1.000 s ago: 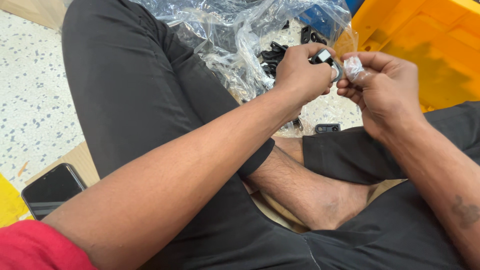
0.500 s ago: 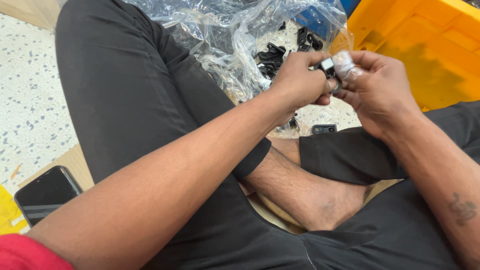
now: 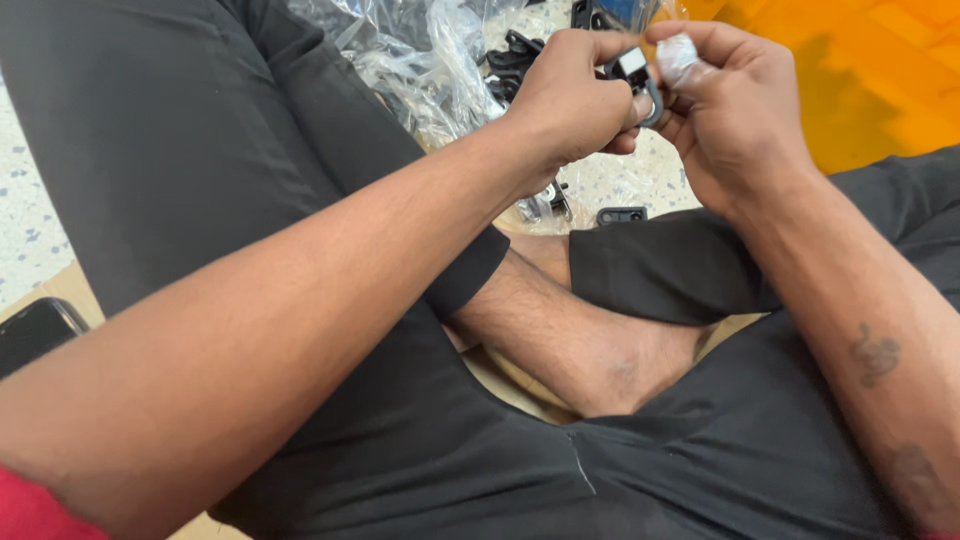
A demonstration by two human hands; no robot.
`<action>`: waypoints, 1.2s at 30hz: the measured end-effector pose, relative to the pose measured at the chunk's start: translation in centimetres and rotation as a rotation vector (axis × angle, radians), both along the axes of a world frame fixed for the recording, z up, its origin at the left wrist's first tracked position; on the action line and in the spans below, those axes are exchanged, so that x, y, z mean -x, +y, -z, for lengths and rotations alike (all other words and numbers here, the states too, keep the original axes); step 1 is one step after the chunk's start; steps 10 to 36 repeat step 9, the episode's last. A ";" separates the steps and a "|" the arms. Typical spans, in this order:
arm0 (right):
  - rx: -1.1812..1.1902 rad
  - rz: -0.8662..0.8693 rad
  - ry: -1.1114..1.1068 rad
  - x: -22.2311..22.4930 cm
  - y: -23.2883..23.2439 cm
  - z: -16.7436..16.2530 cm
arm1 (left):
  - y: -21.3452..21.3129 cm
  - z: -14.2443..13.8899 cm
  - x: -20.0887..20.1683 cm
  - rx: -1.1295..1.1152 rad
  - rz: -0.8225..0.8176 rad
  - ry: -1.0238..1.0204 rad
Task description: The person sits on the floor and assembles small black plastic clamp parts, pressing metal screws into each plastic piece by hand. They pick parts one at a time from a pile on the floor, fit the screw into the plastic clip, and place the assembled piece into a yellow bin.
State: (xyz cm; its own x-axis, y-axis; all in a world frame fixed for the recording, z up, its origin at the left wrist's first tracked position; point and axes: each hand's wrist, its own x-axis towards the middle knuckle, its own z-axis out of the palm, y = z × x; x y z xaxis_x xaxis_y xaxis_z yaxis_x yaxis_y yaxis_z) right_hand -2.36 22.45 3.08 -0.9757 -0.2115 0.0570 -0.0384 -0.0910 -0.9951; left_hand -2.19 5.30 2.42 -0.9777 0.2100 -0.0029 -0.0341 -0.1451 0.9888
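Both hands hold 1 small black clip [image 3: 640,82]: left hand [image 3: 570,95] closed around it, right hand [image 3: 735,110] fingers pinching its edge. It looks light and stiff, best held by the sides.

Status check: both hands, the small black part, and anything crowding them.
Left hand and right hand both pinch the small black part. Right fingertip wrapped in white tape. Clear plastic bag of black parts just behind; nothing blocking.

A crumpled clear plastic bag [image 3: 420,55] of small black parts lies on the floor at top centre; a dark-screened black phone [image 3: 35,335] lies at left edge.
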 end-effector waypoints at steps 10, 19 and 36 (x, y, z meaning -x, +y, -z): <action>0.176 -0.101 -0.068 -2.8 0.2 -5.2 | -0.7 0.5 0.4 -0.204 0.034 0.034; 0.176 -0.101 -0.068 -2.8 0.2 -5.2 | -0.7 0.5 0.4 -0.204 0.034 0.034; 0.176 -0.101 -0.068 -2.8 0.2 -5.2 | -0.7 0.5 0.4 -0.204 0.034 0.034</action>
